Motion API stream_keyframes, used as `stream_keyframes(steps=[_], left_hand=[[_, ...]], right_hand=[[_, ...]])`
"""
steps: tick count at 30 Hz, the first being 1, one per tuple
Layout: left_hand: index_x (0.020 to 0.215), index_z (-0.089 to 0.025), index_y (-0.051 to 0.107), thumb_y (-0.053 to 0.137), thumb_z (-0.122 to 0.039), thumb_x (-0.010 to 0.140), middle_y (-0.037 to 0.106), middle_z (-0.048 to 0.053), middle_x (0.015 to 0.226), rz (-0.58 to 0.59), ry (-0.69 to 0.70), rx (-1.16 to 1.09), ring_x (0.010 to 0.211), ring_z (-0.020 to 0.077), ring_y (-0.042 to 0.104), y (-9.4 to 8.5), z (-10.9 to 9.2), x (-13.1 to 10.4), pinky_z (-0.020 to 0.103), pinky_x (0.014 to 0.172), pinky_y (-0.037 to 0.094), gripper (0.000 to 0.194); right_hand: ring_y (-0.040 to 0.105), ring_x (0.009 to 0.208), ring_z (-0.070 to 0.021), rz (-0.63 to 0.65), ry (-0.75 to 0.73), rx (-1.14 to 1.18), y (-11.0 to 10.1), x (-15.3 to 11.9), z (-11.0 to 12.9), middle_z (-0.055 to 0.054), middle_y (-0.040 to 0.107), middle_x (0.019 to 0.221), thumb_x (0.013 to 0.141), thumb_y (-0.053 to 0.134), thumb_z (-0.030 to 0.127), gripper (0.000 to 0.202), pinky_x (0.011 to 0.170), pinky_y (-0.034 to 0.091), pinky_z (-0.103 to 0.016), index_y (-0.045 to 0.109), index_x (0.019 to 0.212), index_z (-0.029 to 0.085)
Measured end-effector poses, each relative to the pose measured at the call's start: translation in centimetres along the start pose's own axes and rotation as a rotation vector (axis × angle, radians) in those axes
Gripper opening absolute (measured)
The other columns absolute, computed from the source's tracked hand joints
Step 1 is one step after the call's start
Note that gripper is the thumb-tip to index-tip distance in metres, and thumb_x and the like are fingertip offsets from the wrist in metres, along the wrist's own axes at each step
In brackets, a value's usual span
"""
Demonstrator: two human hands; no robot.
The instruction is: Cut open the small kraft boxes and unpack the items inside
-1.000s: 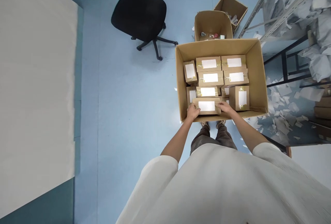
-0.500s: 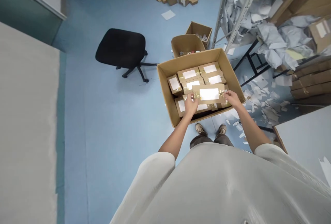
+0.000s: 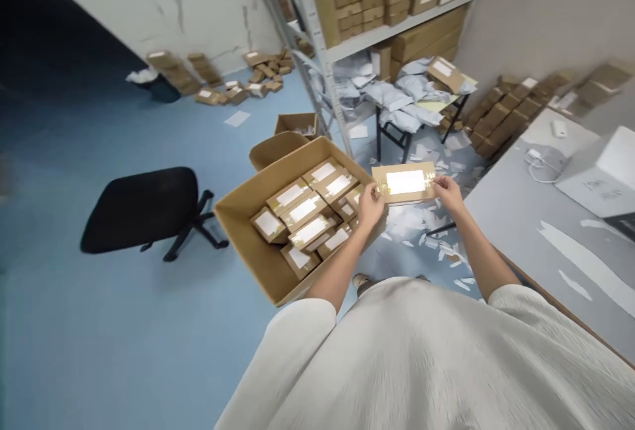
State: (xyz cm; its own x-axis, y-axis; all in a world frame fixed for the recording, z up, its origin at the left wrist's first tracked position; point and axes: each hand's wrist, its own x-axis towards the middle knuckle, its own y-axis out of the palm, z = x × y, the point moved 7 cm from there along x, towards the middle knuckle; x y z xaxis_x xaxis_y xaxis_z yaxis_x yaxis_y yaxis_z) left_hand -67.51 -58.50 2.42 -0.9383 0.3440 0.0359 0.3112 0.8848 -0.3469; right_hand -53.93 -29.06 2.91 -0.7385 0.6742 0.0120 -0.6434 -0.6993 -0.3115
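Head view looks down past your pale shirt [image 3: 411, 357] to both of your bare forearms reaching forward. Your left hand [image 3: 370, 205] and your right hand [image 3: 450, 192] hold a small brown box [image 3: 405, 182] between them, one hand at each short end, fingers clamped on its edges. You have the box up in the air, level, just past the right rim of the big open carton [image 3: 243, 218] and above the floor, where torn white paper scraps [image 3: 421, 231] lie scattered. A white label covers most of the box's top face; it is washed out by glare and no writing on it can be read. Glossy tape shows at both ends of the box.

To your left, the big carton sits on the blue floor [image 3: 149, 324] and is packed with more small boxes [image 3: 305, 212] of the same kind, each with a blank-looking white label and tape. To your right stands a grey desk [image 3: 526, 231] with a white device [image 3: 608, 172], a coiled cable and some paper strips.

Farther left, a black office chair [image 3: 141, 208] stands on the floor. Behind the big carton are two smaller open cartons [image 3: 282, 142]. Beyond them a metal shelf rack [image 3: 347, 40] carries stacked brown boxes above and crumpled grey mail bags lower down. More small boxes lie piled along the far wall [image 3: 233, 79]; their labels are too small to read
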Motion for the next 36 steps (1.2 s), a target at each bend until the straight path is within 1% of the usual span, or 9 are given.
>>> stream_keyframes(steps=[4,7,10,13,18,22,25,31,36], left_hand=[[0.128,-0.027,0.071,0.07,-0.016,0.089,0.078,0.007,0.127,0.127,0.069,0.051,0.123,0.0286,0.071,9.4,-3.4,-0.5,0.042,0.111,0.054,0.04],[0.12,-0.025,0.074,0.07,-0.012,0.086,0.079,0.007,0.127,0.227,0.144,0.079,0.124,0.0294,0.07,15.9,-5.8,-1.2,0.043,0.115,0.052,0.036],[0.109,-0.024,0.075,0.067,-0.008,0.085,0.079,0.007,0.126,0.337,0.185,0.085,0.123,0.0282,0.071,21.8,-7.6,-2.0,0.043,0.117,0.051,0.03],[0.103,-0.024,0.075,0.066,-0.008,0.085,0.08,0.006,0.123,0.445,0.198,0.094,0.124,0.0277,0.071,26.9,-8.7,-2.7,0.042,0.117,0.051,0.026],[0.101,-0.025,0.076,0.067,-0.011,0.083,0.079,0.005,0.123,0.634,0.193,0.117,0.121,0.0282,0.071,34.3,-9.4,-2.7,0.043,0.115,0.052,0.024],[0.104,-0.025,0.076,0.066,-0.013,0.083,0.08,0.006,0.12,0.778,0.188,0.121,0.119,0.0283,0.072,40.1,-10.0,-2.0,0.043,0.11,0.055,0.025],[0.103,-0.025,0.076,0.066,-0.013,0.083,0.08,0.006,0.118,0.872,0.233,0.121,0.118,0.0279,0.073,44.0,-11.0,-1.8,0.042,0.109,0.056,0.025],[0.102,-0.025,0.076,0.067,-0.013,0.081,0.082,0.005,0.119,1.002,0.264,0.137,0.12,0.0278,0.074,49.7,-12.4,-1.9,0.043,0.113,0.055,0.026],[0.1,-0.026,0.076,0.067,-0.013,0.081,0.081,0.005,0.119,1.002,0.263,0.118,0.12,0.0273,0.073,53.4,-13.7,-2.3,0.045,0.115,0.054,0.025]], right_hand=[[0.067,0.103,-0.0281,-0.11,0.018,-0.053,-9.6,-1.6,-2.7,-0.008,0.076,0.105,0.075,0.073,0.055,0.039,0.098,0.055,-0.045,0.069,0.099,0.024],[0.066,0.1,-0.0274,-0.184,0.069,-0.106,-15.6,-3.4,-5.1,-0.007,0.076,0.105,0.076,0.072,0.054,0.039,0.096,0.054,-0.044,0.071,0.101,0.023],[0.065,0.098,-0.0276,-0.259,0.154,-0.131,-20.6,-5.5,-7.7,-0.008,0.076,0.105,0.074,0.072,0.053,0.039,0.093,0.054,-0.043,0.072,0.1,0.023],[0.065,0.099,-0.0287,-0.331,0.236,-0.139,-24.3,-7.4,-10.1,-0.008,0.077,0.104,0.073,0.072,0.053,0.039,0.091,0.054,-0.042,0.073,0.1,0.024],[0.067,0.099,-0.0293,-0.446,0.36,-0.14,-28.7,-9.3,-13.2,-0.008,0.077,0.107,0.073,0.072,0.053,0.039,0.09,0.055,-0.042,0.073,0.099,0.024],[0.068,0.098,-0.0298,-0.54,0.445,-0.127,-31.6,-9.9,-14.7,-0.009,0.078,0.108,0.072,0.072,0.052,0.039,0.09,0.056,-0.043,0.074,0.099,0.025],[0.068,0.1,-0.0298,-0.613,0.479,-0.108,-33.4,-10.3,-15.6,-0.009,0.079,0.108,0.07,0.073,0.05,0.037,0.09,0.057,-0.043,0.074,0.098,0.025],[0.07,0.099,-0.0282,-0.706,0.529,-0.09,-36.4,-10.7,-17.4,-0.008,0.08,0.109,0.07,0.073,0.05,0.035,0.091,0.059,-0.043,0.073,0.096,0.026],[0.07,0.102,-0.0288,-0.732,0.527,-0.079,-39.8,-10.0,-18.6,-0.008,0.079,0.114,0.069,0.073,0.051,0.037,0.094,0.058,-0.045,0.074,0.095,0.026]])
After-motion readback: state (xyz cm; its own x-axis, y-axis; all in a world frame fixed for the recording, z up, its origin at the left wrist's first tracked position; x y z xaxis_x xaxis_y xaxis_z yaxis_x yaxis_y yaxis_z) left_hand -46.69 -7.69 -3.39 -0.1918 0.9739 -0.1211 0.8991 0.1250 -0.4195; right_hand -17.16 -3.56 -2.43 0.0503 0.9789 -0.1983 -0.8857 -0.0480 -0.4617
